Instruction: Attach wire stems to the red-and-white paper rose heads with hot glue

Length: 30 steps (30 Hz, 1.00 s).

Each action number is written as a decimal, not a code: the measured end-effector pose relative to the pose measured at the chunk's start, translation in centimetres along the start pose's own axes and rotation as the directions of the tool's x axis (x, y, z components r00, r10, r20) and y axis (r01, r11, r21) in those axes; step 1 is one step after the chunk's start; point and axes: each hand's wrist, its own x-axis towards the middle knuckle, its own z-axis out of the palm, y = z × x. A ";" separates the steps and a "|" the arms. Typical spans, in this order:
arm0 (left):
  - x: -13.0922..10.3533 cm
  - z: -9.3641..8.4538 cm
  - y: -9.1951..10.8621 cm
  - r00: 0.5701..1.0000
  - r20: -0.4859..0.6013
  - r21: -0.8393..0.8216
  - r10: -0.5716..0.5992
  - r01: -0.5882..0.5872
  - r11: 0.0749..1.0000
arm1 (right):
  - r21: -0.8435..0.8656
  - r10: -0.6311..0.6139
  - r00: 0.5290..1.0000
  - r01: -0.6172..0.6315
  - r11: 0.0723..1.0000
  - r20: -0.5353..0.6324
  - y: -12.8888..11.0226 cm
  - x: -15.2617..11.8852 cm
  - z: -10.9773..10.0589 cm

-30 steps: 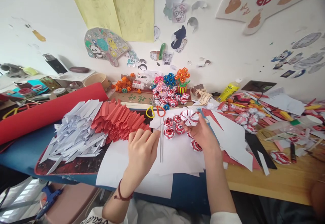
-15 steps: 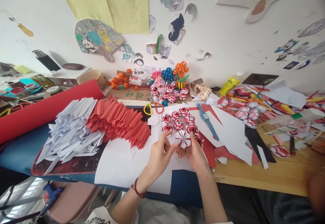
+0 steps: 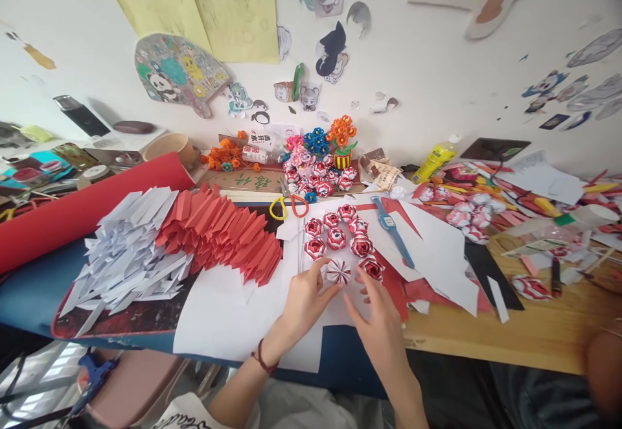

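A red-and-white folded paper flower (image 3: 339, 271) shows its striped, pinwheel-like face toward me, just above the white paper. My left hand (image 3: 307, 298) pinches its left edge between thumb and fingers. On the other side, my right hand (image 3: 376, 302) has its fingers apart and curved beside the flower, holding nothing. Right by those fingertips lies a finished-looking paper rose (image 3: 372, 268). Several similar roses (image 3: 335, 238) sit in a cluster beyond both hands.
Folded red paper pieces (image 3: 221, 231) and white ones (image 3: 131, 247) are heaped to the left. Scissors (image 3: 289, 207) lie behind the roses, a blue watch (image 3: 392, 229) to their right. A red roll (image 3: 92, 205) crosses the far left. Paper scraps and a bottle (image 3: 436, 160) crowd the right.
My right hand has let go of the flower and spread its fingers, drawing slightly back. The left hand keeps its pinch. The whole view has shifted a little.
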 end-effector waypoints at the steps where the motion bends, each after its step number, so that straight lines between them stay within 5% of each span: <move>1: 0.0 0.1 -0.2 1.000 0.011 0.010 -0.006 0.006 1.000 | -0.026 -0.075 0.997 0.075 0.997 -0.001 0.3 -0.2 0.4; 8: -0.4 -0.3 0.0 0.999 0.001 0.003 -0.039 0.039 0.999 | -0.076 -0.122 0.991 0.118 0.990 -0.051 1.1 0.5 4.0; 14: -1.8 -3.0 0.2 0.996 0.069 -0.284 -0.064 0.081 0.955 | -0.111 -0.175 0.973 0.159 0.981 -0.150 0.2 0.1 2.7; 17: -2.4 -3.3 0.4 0.973 0.215 -0.451 -0.078 0.170 0.876 | -0.192 -0.364 0.910 0.328 0.925 -0.200 -0.4 -0.2 1.6; 22: -3.2 -2.6 1.0 0.876 0.471 -0.595 -0.102 0.401 0.696 | -0.277 -0.616 0.786 0.581 0.765 -0.054 -0.9 0.1 1.5; 30: -4.1 -4.5 1.8 0.859 0.511 -0.637 0.018 0.364 0.680 | -0.160 -0.710 0.699 0.694 0.702 -0.087 -0.4 1.3 0.6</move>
